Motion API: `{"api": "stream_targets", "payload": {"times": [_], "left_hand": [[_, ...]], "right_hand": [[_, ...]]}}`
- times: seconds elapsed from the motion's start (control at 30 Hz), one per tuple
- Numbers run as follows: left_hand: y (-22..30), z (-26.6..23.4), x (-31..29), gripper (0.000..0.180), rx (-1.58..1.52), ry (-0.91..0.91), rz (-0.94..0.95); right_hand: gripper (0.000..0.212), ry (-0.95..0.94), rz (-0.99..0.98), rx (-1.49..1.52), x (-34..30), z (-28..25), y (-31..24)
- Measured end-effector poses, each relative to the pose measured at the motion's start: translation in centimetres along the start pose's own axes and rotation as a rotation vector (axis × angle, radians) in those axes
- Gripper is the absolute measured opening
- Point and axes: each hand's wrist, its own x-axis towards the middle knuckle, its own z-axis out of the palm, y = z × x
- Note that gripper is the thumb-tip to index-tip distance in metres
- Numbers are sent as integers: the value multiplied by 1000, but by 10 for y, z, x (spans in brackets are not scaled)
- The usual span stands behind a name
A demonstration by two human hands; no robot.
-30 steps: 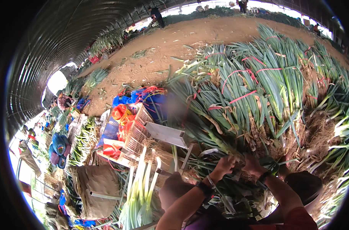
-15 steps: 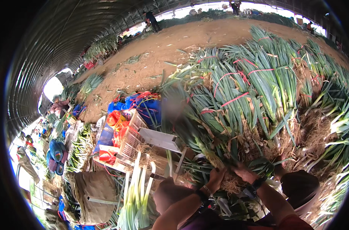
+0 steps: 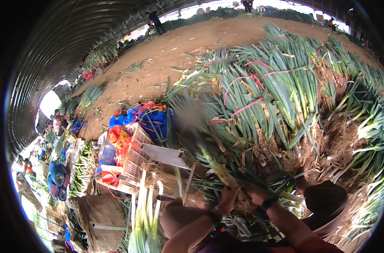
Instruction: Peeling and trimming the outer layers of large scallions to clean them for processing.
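Note:
My left hand [image 3: 228,199] is closed around the lower end of a thick leek [image 3: 220,170], whose green part slants away up and left into a blurred patch. Beside it, my right hand [image 3: 258,195] bends its fingers inward by a tuft of brown roots [image 3: 244,205]; what they grip is hidden in shadow and leaves. A pale leek stalk [image 3: 291,196] shows just right of that hand. Just beyond both hands lie large leek bundles [image 3: 259,105], tied with red bands, their root ends toward me.
At left stands a plastic crate [image 3: 135,154] with orange and red bags and blue sheeting [image 3: 152,120], next to a metal frame [image 3: 164,155]. Trimmed leeks [image 3: 145,219] lie nearer me. Brown cloth [image 3: 100,215] lies left of them. More leeks [image 3: 371,135] line the right side.
The whole view has shifted, so the scene sits slightly further left. My left hand keeps the leek. My right hand has come closer to the left one, over the roots.

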Motion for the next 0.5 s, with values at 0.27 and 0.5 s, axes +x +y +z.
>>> {"api": "stream_targets", "payload": {"times": [0.27, 0.5], "left_hand": [[38, -9, -19, 31, 244, -95, 109], [38, 0, -32, 35, 258, -248, 241]], "right_hand": [[44, -78, -313, -141, 39, -24, 69], [42, -274, -57, 585, 48, -42, 79]]}}
